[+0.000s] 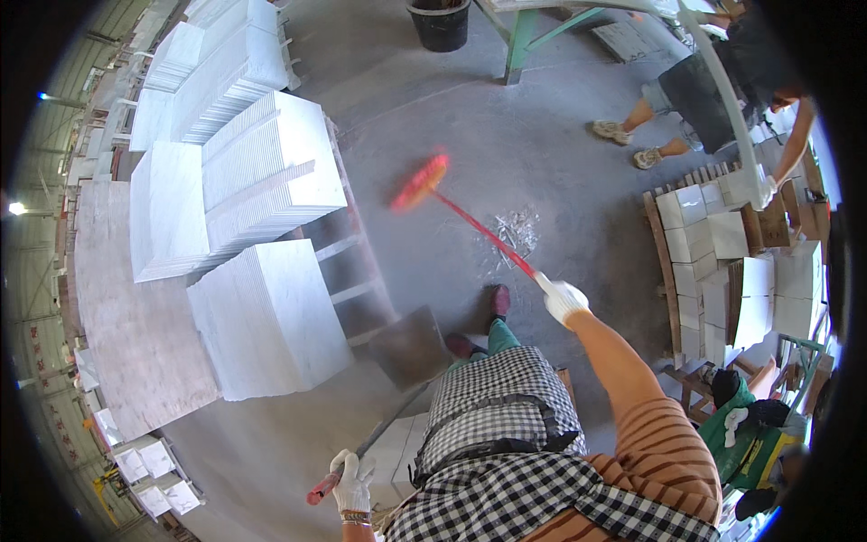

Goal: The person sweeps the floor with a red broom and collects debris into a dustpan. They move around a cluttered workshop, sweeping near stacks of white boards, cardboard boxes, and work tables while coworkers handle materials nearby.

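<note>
My gloved right hand is closed around the red handle of a broom, reaching out in front of me. Its orange and red bristle head is blurred, above the floor or touching it; I cannot tell which. Beside the handle lies a small heap of pale scraps. At lower left, my gloved left hand grips the dark pole of a long-handled dustpan near its red end. The pan is by my feet, left of my shoes, and looks slightly blurred.
Stacks of white stone slabs on pallets line the left. Boxed tiles on a pallet stand at right. A co-worker bends over there, with another person at lower right. A black bucket and green table leg stand ahead.
</note>
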Action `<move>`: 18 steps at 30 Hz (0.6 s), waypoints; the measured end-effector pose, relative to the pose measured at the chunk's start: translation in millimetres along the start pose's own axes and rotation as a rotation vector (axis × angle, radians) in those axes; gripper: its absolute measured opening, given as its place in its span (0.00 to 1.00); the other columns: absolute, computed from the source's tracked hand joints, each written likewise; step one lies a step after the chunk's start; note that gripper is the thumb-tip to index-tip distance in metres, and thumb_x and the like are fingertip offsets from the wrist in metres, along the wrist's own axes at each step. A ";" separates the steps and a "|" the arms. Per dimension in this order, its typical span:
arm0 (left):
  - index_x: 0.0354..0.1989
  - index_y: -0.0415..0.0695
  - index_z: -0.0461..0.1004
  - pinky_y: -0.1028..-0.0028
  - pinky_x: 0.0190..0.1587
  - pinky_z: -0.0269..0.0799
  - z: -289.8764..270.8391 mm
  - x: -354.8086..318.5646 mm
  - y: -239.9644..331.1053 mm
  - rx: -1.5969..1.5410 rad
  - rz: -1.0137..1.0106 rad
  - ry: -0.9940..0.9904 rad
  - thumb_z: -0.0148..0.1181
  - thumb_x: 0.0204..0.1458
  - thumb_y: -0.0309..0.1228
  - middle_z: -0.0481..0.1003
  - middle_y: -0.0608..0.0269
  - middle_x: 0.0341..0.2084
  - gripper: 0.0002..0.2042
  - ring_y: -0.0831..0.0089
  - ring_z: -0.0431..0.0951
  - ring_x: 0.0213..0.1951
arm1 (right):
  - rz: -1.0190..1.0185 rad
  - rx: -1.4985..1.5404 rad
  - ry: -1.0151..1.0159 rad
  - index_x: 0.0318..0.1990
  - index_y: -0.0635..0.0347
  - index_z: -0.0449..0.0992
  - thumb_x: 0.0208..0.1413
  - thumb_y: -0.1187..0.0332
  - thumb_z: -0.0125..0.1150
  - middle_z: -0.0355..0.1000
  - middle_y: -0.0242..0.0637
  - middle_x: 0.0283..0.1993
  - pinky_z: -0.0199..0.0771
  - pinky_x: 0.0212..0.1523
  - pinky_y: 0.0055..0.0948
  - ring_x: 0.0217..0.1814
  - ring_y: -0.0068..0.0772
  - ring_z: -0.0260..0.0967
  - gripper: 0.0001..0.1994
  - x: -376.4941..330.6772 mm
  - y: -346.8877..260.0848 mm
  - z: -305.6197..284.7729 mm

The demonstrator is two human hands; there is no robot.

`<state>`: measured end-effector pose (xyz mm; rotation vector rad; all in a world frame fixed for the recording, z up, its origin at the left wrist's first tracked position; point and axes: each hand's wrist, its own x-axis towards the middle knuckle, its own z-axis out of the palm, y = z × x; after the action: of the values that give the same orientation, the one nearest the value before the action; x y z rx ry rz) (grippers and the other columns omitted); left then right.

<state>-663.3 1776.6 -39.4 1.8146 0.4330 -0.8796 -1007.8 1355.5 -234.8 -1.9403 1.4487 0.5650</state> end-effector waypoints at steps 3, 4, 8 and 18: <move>0.45 0.49 0.73 0.76 0.28 0.70 2.8 5.3 -3.5 0.004 0.068 -0.055 0.65 0.56 0.29 0.73 0.69 0.31 0.10 0.78 0.71 0.24 | 0.104 -0.077 -0.072 0.69 0.27 0.58 0.60 0.69 0.46 0.78 0.47 0.40 0.75 0.39 0.49 0.42 0.52 0.78 0.30 -94.6 62.0 3.3; 0.44 0.49 0.74 0.76 0.28 0.70 3.8 7.2 -5.4 0.009 0.100 -0.056 0.65 0.56 0.28 0.73 0.70 0.30 0.09 0.79 0.71 0.25 | 0.104 -0.098 -0.063 0.69 0.29 0.59 0.60 0.69 0.47 0.78 0.47 0.38 0.74 0.39 0.50 0.40 0.53 0.78 0.30 -126.5 75.8 1.7; 0.42 0.47 0.76 0.76 0.28 0.71 5.5 15.0 -7.9 0.109 0.099 -0.003 0.66 0.54 0.27 0.73 0.72 0.30 0.09 0.81 0.71 0.28 | 0.096 -0.126 -0.065 0.68 0.34 0.61 0.58 0.68 0.49 0.77 0.50 0.30 0.72 0.36 0.53 0.34 0.55 0.77 0.28 -224.8 95.1 -16.0; 0.42 0.47 0.75 0.79 0.27 0.69 -14.4 28.9 33.7 0.153 0.115 -0.147 0.66 0.54 0.26 0.74 0.69 0.29 0.09 0.81 0.72 0.25 | -0.219 -0.330 -0.079 0.66 0.29 0.64 0.59 0.71 0.49 0.76 0.45 0.31 0.74 0.31 0.47 0.31 0.50 0.77 0.28 -151.7 48.3 -18.1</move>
<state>-616.9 1772.9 -36.1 1.8778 0.1699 -0.9794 -1099.8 1436.3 -131.6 -2.2672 1.1279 0.8082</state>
